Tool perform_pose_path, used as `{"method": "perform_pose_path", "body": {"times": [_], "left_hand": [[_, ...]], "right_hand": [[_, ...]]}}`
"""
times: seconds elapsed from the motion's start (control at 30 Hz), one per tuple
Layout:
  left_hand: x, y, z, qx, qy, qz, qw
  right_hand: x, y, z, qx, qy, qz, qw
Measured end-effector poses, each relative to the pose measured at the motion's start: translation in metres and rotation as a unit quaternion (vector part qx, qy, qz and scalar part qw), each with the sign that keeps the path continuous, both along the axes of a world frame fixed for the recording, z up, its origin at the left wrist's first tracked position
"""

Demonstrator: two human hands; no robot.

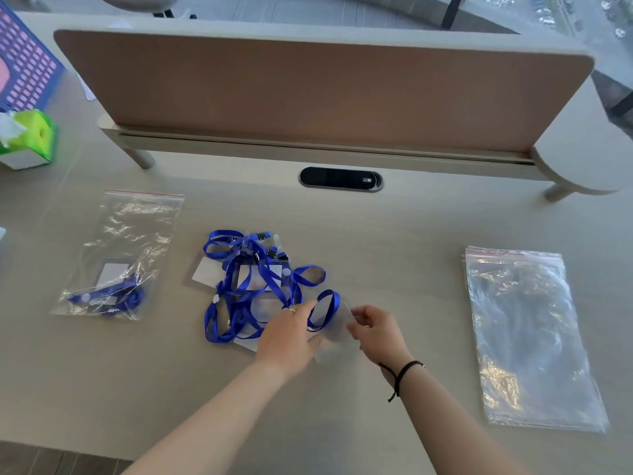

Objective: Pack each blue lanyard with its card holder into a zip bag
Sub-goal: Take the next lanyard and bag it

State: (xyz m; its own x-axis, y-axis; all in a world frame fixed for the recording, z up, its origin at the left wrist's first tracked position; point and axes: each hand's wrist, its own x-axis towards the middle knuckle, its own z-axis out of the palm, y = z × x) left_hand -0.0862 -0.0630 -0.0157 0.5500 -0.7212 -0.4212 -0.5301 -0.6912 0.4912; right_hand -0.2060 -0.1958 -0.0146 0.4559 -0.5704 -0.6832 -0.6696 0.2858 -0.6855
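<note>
A tangled heap of blue lanyards [251,286] with clear card holders lies in the middle of the table. Both hands work at its right edge. My left hand [291,332] and my right hand [375,329] pinch a clear card holder [334,341] between them, with a blue lanyard loop [327,308] hanging from it. At the left lies a zip bag [126,255] holding one lanyard and card holder. A stack of empty zip bags [527,337] lies at the right.
A brown desk divider [322,90] stands along the back, with a black cable port [340,178] in front of it. A green tissue box [27,138] and a blue perforated basket [24,70] sit at the far left. The table's front edge [68,447] is near me.
</note>
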Motion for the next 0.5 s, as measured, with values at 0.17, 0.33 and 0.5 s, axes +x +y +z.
{"method": "perform_pose_path", "body": {"times": [0.17, 0.33, 0.5], "left_hand": [[0.001, -0.001, -0.003, 0.002, 0.055, 0.036, 0.998], [0.012, 0.001, 0.005, -0.005, 0.088, 0.064, 0.994], [0.022, -0.002, 0.046, -0.066, 0.105, 0.098, 0.987]], "right_hand": [[-0.002, 0.001, 0.011, 0.018, -0.028, 0.002, 0.999], [-0.007, 0.001, 0.018, 0.013, -0.031, -0.022, 0.999], [-0.010, -0.001, 0.027, 0.018, -0.043, -0.052, 0.998]]}}
